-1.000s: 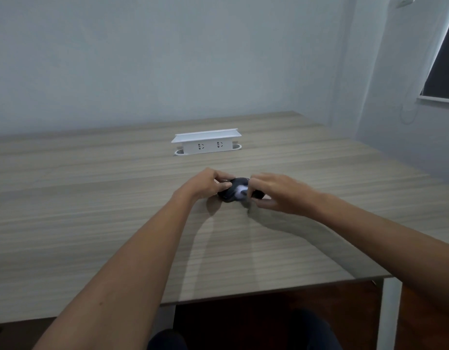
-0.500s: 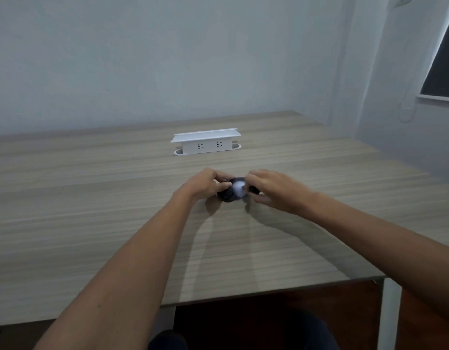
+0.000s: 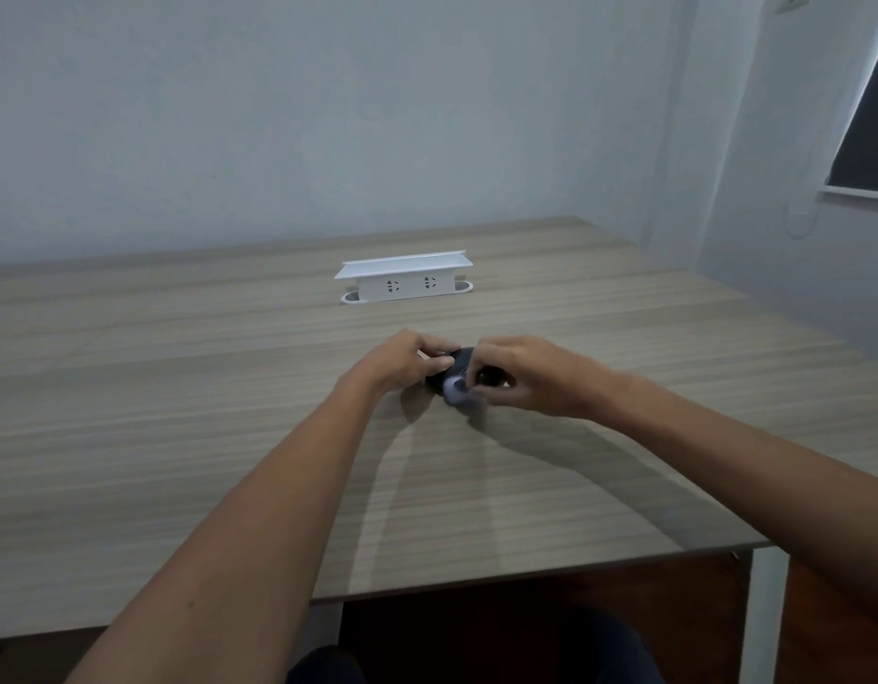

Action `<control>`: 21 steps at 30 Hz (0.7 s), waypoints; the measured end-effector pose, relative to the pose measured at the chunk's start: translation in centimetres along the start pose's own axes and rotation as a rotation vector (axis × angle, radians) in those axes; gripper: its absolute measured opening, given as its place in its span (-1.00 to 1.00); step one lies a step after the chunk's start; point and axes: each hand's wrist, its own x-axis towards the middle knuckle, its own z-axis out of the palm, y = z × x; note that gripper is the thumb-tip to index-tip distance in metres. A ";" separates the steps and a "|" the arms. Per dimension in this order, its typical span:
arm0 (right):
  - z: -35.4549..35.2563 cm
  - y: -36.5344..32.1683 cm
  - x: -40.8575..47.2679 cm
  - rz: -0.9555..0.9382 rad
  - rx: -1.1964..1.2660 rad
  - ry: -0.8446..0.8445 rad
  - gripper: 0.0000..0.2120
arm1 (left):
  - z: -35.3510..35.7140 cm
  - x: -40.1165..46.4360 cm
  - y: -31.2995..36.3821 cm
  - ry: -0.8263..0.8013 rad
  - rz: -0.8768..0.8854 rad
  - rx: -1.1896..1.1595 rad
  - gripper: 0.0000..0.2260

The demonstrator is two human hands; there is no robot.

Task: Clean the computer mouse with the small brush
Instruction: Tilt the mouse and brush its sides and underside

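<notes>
Since both hands meet at the same spot, the key relation is a tight one: the mouse [image 3: 452,370] is pinned between them, approx mid-table, w/ the left hand [image 3: 402,362] touching its left flank and the right hand [image 3: 521,375] at its right and near end. Neither hand is really nearer; both are in contact or all but.

The long axis of the mouse cannot be made out for sure, as most of it is hidden by fingers; it seems to be laid roughly left-right or slightly askew. The left hand is curled round the mouse's side, thumb and fingers closed on it, apparently as a brace. The right hand is pinched shut on the brush [image 3: 458,390], whose pale, soft-looking tuft is pressed to the near part of the mouse. The handle is mostly hidden; a dark bit is glimpsed under the right fingers.

Materials: the mouse is dark, smooth, rounded, prob. hard plastic w/ a slight sheen. The tuft is blurred, whitish-grey, fluffy. The table [image 3: 180,436] is flat, matte, wood-grain laminate in grey-brown stripes. Well behind the hands, a white boxy power strip [image 3: 402,281] is set w/ two sockets facing the camera.

Judged from this, brushing is under way; any further stroke depends on the left hand's brace being kept.
</notes>
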 end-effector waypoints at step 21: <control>-0.7 0.7 0.6 0.074 0.044 0.017 -0.91 | 0.4 -0.1 -0.2 0.053 -0.005 -0.024 -0.68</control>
